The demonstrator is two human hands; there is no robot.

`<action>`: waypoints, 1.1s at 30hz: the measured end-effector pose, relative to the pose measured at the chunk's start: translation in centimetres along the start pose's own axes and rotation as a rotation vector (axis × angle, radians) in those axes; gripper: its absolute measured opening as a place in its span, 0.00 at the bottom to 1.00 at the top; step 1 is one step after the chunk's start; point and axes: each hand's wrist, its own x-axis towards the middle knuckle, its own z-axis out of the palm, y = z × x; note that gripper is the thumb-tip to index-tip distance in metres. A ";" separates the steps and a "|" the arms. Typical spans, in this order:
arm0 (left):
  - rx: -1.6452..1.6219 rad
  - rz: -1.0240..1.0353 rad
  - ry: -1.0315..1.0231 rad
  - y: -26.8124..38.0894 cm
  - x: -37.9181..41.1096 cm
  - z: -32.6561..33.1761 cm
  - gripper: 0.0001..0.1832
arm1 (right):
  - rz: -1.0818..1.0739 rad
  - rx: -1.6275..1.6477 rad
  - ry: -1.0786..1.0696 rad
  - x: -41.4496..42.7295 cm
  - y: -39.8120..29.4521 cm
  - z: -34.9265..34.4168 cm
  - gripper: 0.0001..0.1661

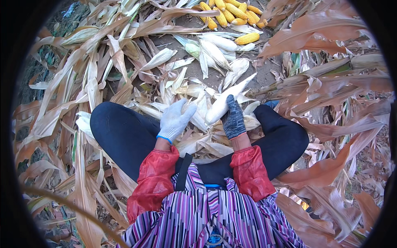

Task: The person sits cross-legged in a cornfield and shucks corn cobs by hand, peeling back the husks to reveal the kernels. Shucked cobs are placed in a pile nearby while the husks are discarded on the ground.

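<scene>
My right hand (233, 119), in a dark grey knitted glove, grips an ear of corn in its pale husk (228, 100). The ear tilts with its narrow tip up and to the right. To the left of it, my left hand (176, 119) wears a white knitted glove with a blue cuff. Its thumb stands apart from its fingers, and nothing shows in it. Loose dry corn husks (192, 145) lie between my bent legs, beneath both hands. Beyond the held ear rests another ear in its husk (237, 69) on the soil.
Several husked yellow corn cobs (228, 14) are heaped at the far side, with a single cob (247, 38) nearer me. More ears in husks (214, 51) lie before it. Dry corn stalks (350, 65) and leaves crowd the right, with others (93, 62) on the left.
</scene>
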 end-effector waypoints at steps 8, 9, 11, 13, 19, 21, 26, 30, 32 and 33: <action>-1.499 -0.241 -0.045 0.0 -1.7 6.1 0.26 | 0.032 -0.649 -0.246 -2.5 2.3 2.4 0.28; -1.457 -0.272 -0.066 -0.3 -1.7 6.2 0.25 | 0.021 -0.847 -0.278 -2.5 1.9 2.2 0.28; -1.373 -0.332 -0.109 -1.8 -1.3 7.1 0.24 | -0.129 -0.896 -0.249 -2.2 1.8 2.1 0.25; -0.901 0.029 0.156 -6.1 -0.3 10.1 0.20 | -0.152 -0.758 -0.177 -2.0 1.9 2.6 0.23; -0.433 0.117 0.235 -3.0 -0.8 8.6 0.27 | -0.961 -1.785 -0.187 0.5 3.0 -1.8 0.19; -0.856 -0.083 0.152 -3.7 -0.6 9.3 0.29 | -0.986 -1.822 -0.136 0.2 3.6 -1.6 0.16; -1.708 -0.334 -0.363 -0.1 -1.8 7.7 0.35 | -0.541 -1.387 -0.046 3.2 5.2 -4.5 0.21; -1.594 -0.294 -0.379 -1.7 -1.5 8.4 0.36 | -0.469 -1.201 0.010 3.0 5.9 -4.2 0.21; -1.348 -0.248 -0.189 -2.1 -1.1 8.7 0.35 | -0.585 -1.272 0.064 2.7 5.8 -4.3 0.18; -1.221 -0.224 -0.095 -2.2 -0.9 8.6 0.35 | -0.665 -1.349 0.098 2.4 5.4 -3.7 0.16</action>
